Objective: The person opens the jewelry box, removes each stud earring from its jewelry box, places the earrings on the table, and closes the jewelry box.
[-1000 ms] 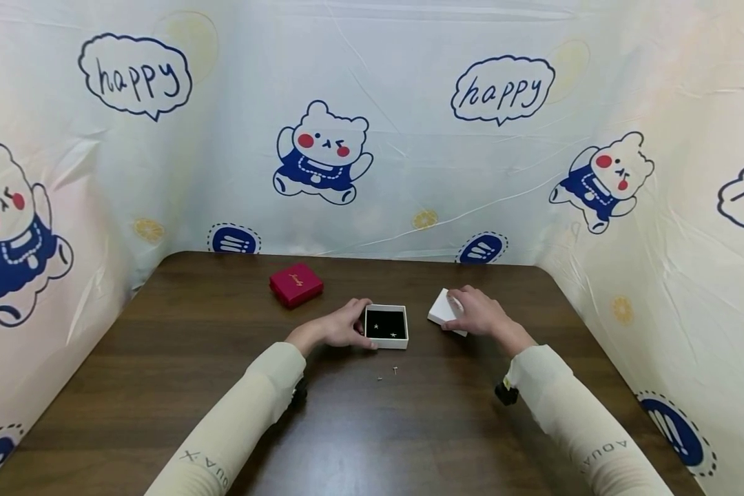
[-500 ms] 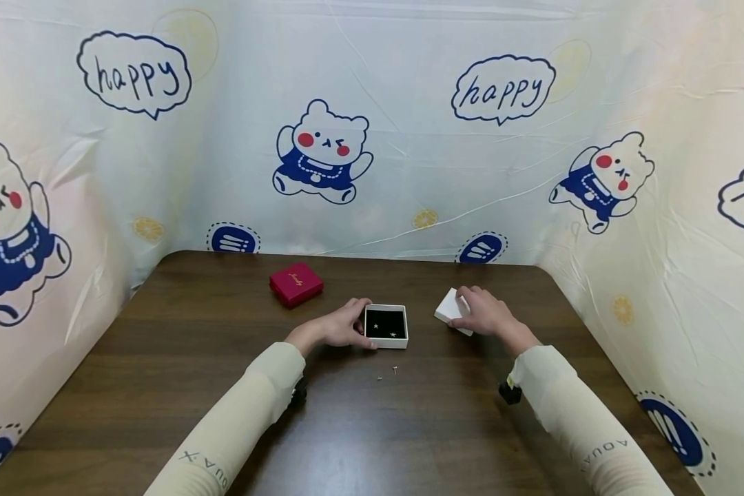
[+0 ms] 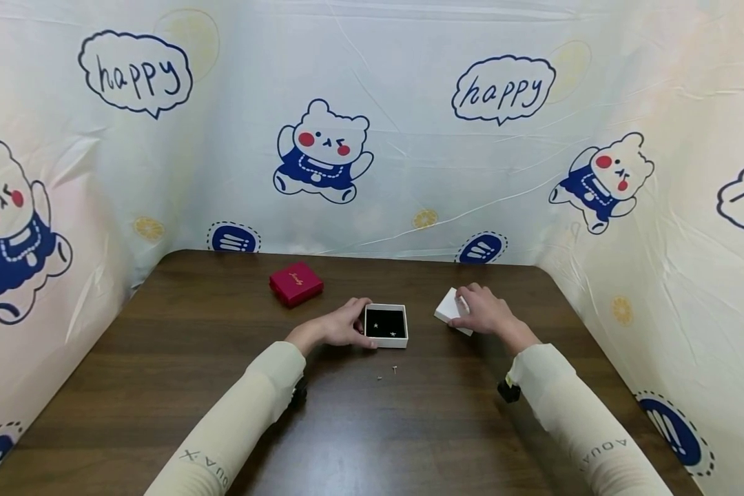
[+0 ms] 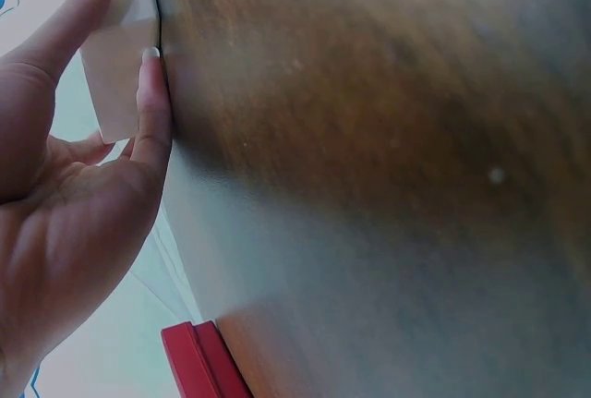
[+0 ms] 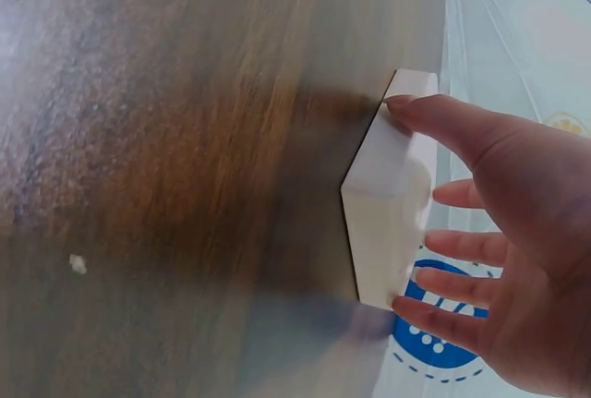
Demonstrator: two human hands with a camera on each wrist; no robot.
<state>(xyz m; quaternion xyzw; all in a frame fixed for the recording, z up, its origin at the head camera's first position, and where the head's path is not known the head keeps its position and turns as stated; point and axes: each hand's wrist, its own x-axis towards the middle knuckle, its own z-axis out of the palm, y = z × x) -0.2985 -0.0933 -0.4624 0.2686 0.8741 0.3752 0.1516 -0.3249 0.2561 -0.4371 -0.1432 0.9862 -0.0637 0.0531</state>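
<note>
In the head view my left hand (image 3: 341, 325) grips the left side of a small open white box (image 3: 387, 342), thumb at its near corner. A black pad (image 3: 386, 321) lines that box and bears two tiny star-shaped pieces, like stud earrings. The left wrist view shows fingers along the wall of the white box (image 4: 115, 89). To the right, my right hand (image 3: 485, 311) holds a white box lid (image 3: 448, 307) that lies on the table at an angle. Thumb and fingers span the white lid (image 5: 379, 223) in the right wrist view.
A closed red gift box (image 3: 296, 285) with gold lettering sits at the back left of the brown wooden table (image 3: 223, 386). Two tiny metallic bits, one a small pin (image 3: 395, 369), lie in front of the white box. A printed curtain (image 3: 403, 138) encloses the table's back and sides.
My right hand has shifted the white lid slightly to the right, away from the box, then stayed there. The left hand and the white box have kept their place.
</note>
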